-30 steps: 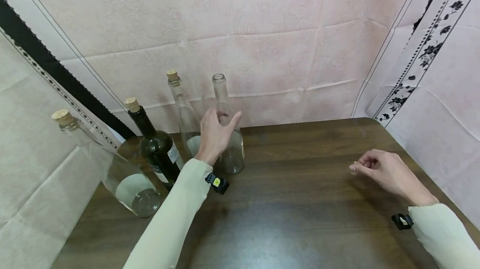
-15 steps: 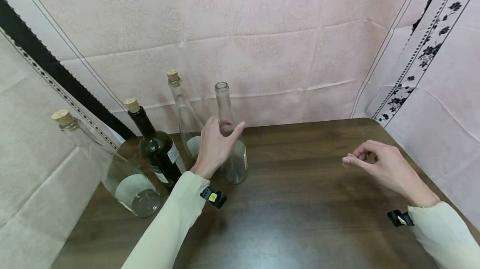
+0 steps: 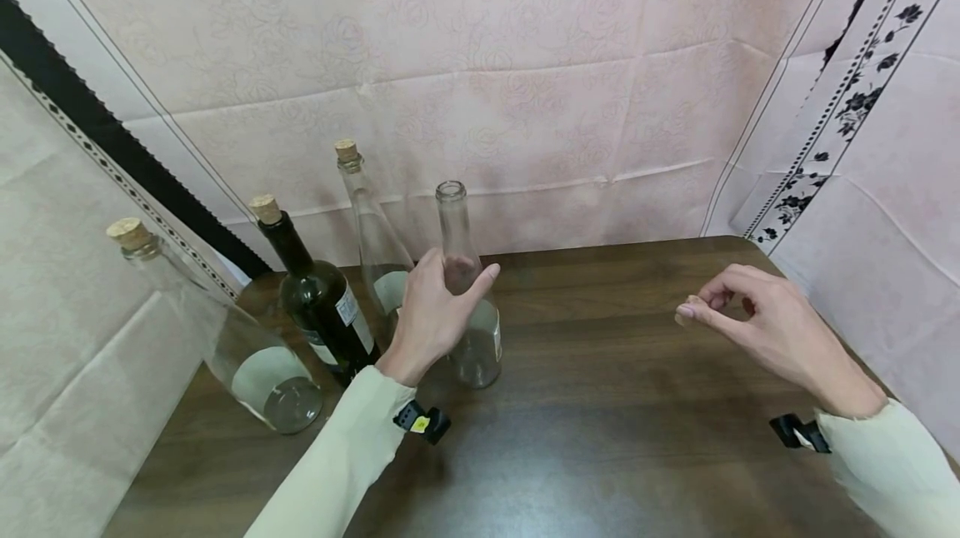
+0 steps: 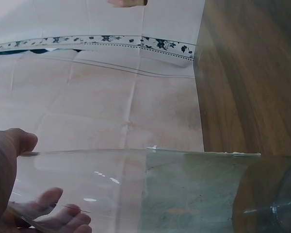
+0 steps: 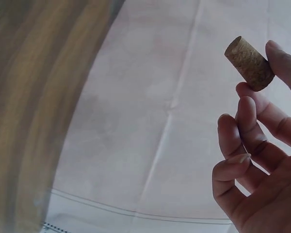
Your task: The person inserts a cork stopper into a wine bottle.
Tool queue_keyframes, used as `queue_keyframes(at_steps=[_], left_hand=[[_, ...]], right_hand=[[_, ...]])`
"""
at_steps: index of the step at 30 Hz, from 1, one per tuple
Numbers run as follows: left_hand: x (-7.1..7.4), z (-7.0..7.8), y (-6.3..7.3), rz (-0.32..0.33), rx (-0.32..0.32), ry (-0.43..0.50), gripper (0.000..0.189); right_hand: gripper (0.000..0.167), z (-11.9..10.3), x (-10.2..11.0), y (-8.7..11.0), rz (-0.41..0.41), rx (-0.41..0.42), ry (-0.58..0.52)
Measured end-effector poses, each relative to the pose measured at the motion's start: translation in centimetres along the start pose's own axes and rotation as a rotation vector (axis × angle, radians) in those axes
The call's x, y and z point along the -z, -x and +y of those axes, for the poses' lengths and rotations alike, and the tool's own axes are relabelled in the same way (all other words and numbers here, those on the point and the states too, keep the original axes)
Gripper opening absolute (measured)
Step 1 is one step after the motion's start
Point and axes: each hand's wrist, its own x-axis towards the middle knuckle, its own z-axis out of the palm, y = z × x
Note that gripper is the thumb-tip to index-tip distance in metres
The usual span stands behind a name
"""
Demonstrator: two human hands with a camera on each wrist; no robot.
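Observation:
My left hand (image 3: 438, 309) grips an uncorked clear glass bottle (image 3: 477, 348) around its shoulder. In the left wrist view, fingers show through the glass of that bottle (image 4: 97, 184), and a pale label (image 4: 189, 194) covers its lower body. Over the right side of the table, my right hand (image 3: 772, 330) pinches a cork between thumb and index finger. The cork (image 5: 250, 63) is plain and cylindrical in the right wrist view, tilted, with its far end free. In the head view the fingers mostly hide it.
Left of the held bottle stand a corked clear bottle (image 3: 372, 230), a dark green corked wine bottle (image 3: 318, 296) and a larger corked clear bottle (image 3: 225, 330). The wooden table (image 3: 585, 405) ends at a pale patterned cloth (image 3: 555, 105) behind.
My left hand has drawn the uncorked bottle toward me and slightly right. The right hand has risen and shifted a little left with the cork. The other bottles stay put.

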Motion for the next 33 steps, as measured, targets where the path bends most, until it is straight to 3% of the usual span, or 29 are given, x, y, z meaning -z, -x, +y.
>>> queue_keyframes(at_steps=[21, 28, 33], left_hand=[[0.2, 1.1, 3.2, -0.037, -0.04, 0.009, 0.044], [0.2, 1.4, 4.2, -0.031, -0.083, 0.025, 0.037], [0.0, 1.6, 4.8, -0.035, -0.097, 0.04, 0.031]], right_hand=[[0.035, -5.4, 2.0, -2.0, 0.045, 0.146, -0.023], [0.038, -7.7, 2.7, -2.8, 0.049, 0.233, -0.13], [0.034, -9.2, 3.0, -3.5, 0.094, 0.322, -0.249]])
